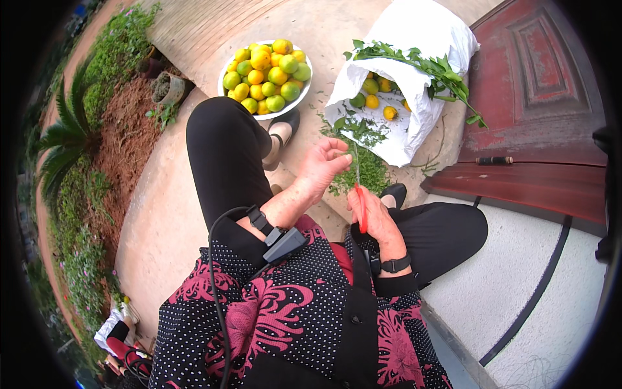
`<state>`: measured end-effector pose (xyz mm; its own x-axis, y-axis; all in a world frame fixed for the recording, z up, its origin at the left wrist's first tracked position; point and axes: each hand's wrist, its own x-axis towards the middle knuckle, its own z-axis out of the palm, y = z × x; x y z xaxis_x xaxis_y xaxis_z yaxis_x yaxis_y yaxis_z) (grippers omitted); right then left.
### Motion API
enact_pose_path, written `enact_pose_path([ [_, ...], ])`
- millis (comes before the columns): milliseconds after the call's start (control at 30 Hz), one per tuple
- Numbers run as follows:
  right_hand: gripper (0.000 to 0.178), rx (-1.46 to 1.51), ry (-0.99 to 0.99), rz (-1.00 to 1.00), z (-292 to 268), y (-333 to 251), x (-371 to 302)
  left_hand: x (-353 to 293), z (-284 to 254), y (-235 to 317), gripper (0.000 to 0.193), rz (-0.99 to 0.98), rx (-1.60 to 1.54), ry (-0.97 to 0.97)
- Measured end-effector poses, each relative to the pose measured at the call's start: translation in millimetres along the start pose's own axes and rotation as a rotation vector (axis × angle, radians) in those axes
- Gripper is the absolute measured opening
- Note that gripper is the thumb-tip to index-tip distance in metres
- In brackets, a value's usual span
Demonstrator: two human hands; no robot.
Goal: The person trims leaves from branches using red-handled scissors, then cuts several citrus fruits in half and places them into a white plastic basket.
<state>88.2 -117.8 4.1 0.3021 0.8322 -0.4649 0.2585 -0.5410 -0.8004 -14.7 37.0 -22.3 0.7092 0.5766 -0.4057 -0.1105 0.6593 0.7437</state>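
My right hand (pixel 378 219) is closed round the red handles of a pair of scissors (pixel 362 206), whose thin blades point away from me. Just left of the blades, my left hand (pixel 321 167) has its fingers and thumb drawn together in a pinch; what is between them is too small to make out. Beyond my hands lies a pile of cut green leaves (pixel 364 170) on the ground. A white sack (pixel 414 139) lies with its mouth toward me, and green and orange citrus fruits (pixel 372 101) show inside it.
A white bowl (pixel 308 98) heaped with green and orange citrus fruits (pixel 262 59) stands beyond my left knee. A leafy branch (pixel 424 63) lies across the sack. To the right is a dark red door (pixel 531 97); a flower pot (pixel 171 89) stands by the planted bed at left.
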Motion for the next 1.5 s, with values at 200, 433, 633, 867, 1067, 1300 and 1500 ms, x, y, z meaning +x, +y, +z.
enact_pose_path([
  [200, 0.034, 0.107, 0.037, 0.04, 2, 0, 1, -1, 2, 5, 0.02, -0.074, 0.069, 0.017],
  [433, 0.038, 0.137, 0.053, -0.029, 1, 3, 2, -2, 0, 13, 0.019, -0.176, 0.131, -0.049],
  [633, 0.038, 0.154, 0.062, -0.002, -1, 2, -1, -3, -2, 19, 0.016, -0.188, 0.244, -0.105],
  [867, 0.04, 0.07, 0.116, -0.033, -1, 6, 2, -4, 0, 20, 0.015, -0.193, 0.249, -0.116],
  [1067, 0.035, 0.118, 0.107, 0.083, -1, 9, 3, -4, 0, 16, 0.012, -0.167, 0.202, -0.051],
  [1300, 0.03, -0.011, 0.068, -0.098, 7, 16, 4, -1, -3, 12, 0.011, -0.119, 0.107, -0.023],
  [1500, 0.036, 0.022, 0.041, -0.068, 7, 16, 5, -3, 2, 8, 0.011, -0.106, 0.107, -0.02],
])
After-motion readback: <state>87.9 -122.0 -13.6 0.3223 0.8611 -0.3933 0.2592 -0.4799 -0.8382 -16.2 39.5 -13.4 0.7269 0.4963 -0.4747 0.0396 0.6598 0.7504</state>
